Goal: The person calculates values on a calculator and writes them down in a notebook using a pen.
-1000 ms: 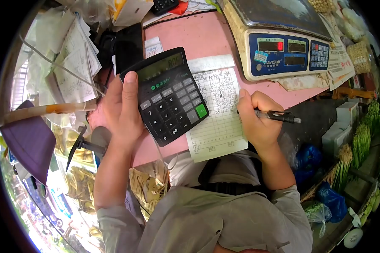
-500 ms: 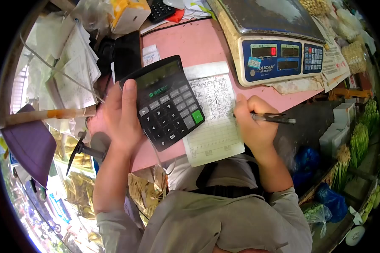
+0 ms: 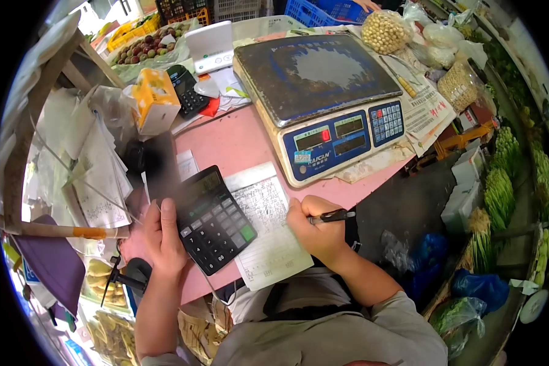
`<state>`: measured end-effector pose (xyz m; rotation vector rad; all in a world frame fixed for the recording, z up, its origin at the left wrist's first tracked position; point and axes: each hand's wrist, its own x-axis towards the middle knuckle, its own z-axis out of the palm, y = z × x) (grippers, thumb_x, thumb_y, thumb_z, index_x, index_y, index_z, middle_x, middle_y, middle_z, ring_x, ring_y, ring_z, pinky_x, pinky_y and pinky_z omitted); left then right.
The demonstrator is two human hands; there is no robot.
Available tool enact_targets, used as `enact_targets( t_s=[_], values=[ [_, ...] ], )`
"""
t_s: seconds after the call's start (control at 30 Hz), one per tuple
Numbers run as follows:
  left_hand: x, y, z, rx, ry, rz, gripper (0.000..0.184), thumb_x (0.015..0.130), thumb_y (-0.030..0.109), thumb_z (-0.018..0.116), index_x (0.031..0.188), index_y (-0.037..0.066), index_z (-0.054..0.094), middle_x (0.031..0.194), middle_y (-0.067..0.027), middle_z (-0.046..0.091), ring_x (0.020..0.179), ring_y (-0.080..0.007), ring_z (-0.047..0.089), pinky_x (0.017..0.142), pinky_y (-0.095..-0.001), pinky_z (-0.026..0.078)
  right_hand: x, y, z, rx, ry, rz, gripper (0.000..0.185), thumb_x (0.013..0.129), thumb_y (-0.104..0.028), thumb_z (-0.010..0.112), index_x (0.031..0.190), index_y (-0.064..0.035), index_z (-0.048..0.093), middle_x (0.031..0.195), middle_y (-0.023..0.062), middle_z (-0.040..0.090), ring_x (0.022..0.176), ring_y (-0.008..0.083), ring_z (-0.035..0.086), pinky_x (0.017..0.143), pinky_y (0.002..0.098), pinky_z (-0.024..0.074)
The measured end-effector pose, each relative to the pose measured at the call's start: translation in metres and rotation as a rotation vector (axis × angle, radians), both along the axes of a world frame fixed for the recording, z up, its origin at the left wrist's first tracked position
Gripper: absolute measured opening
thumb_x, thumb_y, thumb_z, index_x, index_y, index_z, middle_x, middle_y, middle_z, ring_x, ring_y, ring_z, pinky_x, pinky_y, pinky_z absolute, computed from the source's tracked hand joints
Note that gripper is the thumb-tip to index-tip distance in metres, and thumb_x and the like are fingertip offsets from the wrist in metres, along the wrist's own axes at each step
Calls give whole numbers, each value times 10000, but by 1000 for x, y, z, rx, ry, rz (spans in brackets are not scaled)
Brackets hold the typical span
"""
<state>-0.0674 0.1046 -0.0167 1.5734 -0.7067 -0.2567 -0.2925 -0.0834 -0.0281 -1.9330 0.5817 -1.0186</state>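
Note:
A black calculator (image 3: 216, 229) with a green key is in my left hand (image 3: 168, 244), whose thumb lies along the calculator's left edge. The other left fingers are partly hidden. The calculator covers the left side of a paper pad (image 3: 274, 244) with handwritten rows on its upper part. My right hand (image 3: 320, 235) rests at the pad's right edge, its fingers closed around a dark pen (image 3: 337, 216). The pen points out to the right, and its writing tip is hidden by the hand.
A weighing scale (image 3: 341, 76) stands beyond the pad on the pink tabletop (image 3: 207, 137). A second calculator (image 3: 187, 91) and a yellow-white box (image 3: 155, 100) are at the back left. Bagged goods (image 3: 387, 32) and green vegetables (image 3: 500, 189) line the right. Another person's hand (image 3: 366, 5) shows by a blue crate (image 3: 323, 12).
My view has tilted up, bringing crates, fruit and the whole scale plate into sight. Both hands, the calculator and the pad appear lower and further left. The pen stays in my right hand.

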Motion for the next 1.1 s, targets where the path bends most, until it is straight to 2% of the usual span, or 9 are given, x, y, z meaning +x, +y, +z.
enact_targets(
  t_s=[0.23, 0.43, 0.53, 0.6, 0.67, 0.87, 0.93, 1.0, 1.1],
  values=[
    [2, -3, -2, -15, 3, 26, 372, 1155, 213, 540, 872, -19, 604, 775, -67, 580, 752, -161, 505, 676, -362, 386, 3, 0, 3, -116, 24, -23, 381, 934, 46, 732, 677, -21, 460, 608, 70, 398, 545, 132, 354, 500, 354, 320],
    [-1, -3, 8, 117, -76, 33, 432, 1165, 315, 527, 962, -25, 699, 838, -93, 682, 741, -160, 556, 699, -347, 449, 4, 2, -4, -79, 25, -24, 389, 927, 57, 736, 657, -11, 465, 580, 48, 440, 539, 93, 380, 491, 331, 309],
    [-7, -7, 15, 25, -18, 50, 420, 1170, 317, 524, 1064, -24, 745, 895, -76, 723, 793, -134, 606, 746, -308, 485, 1, 1, -12, 121, -59, -149, 415, 954, 38, 738, 646, -20, 465, 570, 13, 476, 541, 64, 389, 490, 315, 319],
    [-3, 0, 15, 128, -90, 29, 416, 1175, 317, 526, 1127, -27, 755, 934, -55, 739, 829, -107, 623, 769, -279, 497, -5, 0, -6, 350, -170, -125, 382, 1036, -19, 680, 675, -47, 557, 603, -2, 588, 532, 56, 565, 489, 248, 410],
    [0, 4, 12, 134, -90, 9, 424, 1185, 309, 508, 1183, -42, 744, 980, -41, 741, 851, -80, 619, 778, -246, 496, -5, 2, -2, 378, -144, -114, 423, 972, 3, 763, 646, -30, 496, 575, -14, 513, 550, 39, 420, 493, 290, 334],
    [0, 1, 8, 56, -26, -34, 439, 1195, 303, 488, 1242, -61, 730, 1028, -34, 747, 869, -52, 624, 782, -211, 496, -6, -8, 6, -76, 64, 290, 351, 923, 11, 796, 682, -12, 542, 599, 51, 537, 527, 103, 447, 500, 308, 347],
    [-1, 1, 7, 46, -9, -51, 442, 1196, 303, 485, 1244, -63, 727, 1029, -36, 748, 867, -53, 627, 781, -210, 496, -7, -10, -2, -42, 57, 280, 343, 923, 12, 789, 683, -17, 546, 610, 71, 543, 518, 141, 454, 506, 309, 354],
    [-2, 0, 7, 54, 0, -10, 450, 1195, 312, 483, 1249, -66, 722, 1033, -43, 750, 862, -59, 635, 779, -214, 499, -7, -15, -13, -64, 41, -95, 365, 956, 10, 763, 675, -28, 533, 612, 49, 565, 524, 113, 468, 508, 304, 366],
    [-10, -5, 15, 17, 72, -11, 456, 1193, 322, 485, 1246, -66, 720, 1030, -51, 755, 859, -68, 647, 777, -220, 506, -6, -15, 2, 199, -117, -106, 403, 1012, -12, 726, 659, -29, 533, 619, 4, 595, 538, 58, 479, 503, 282, 373]
  ],
)
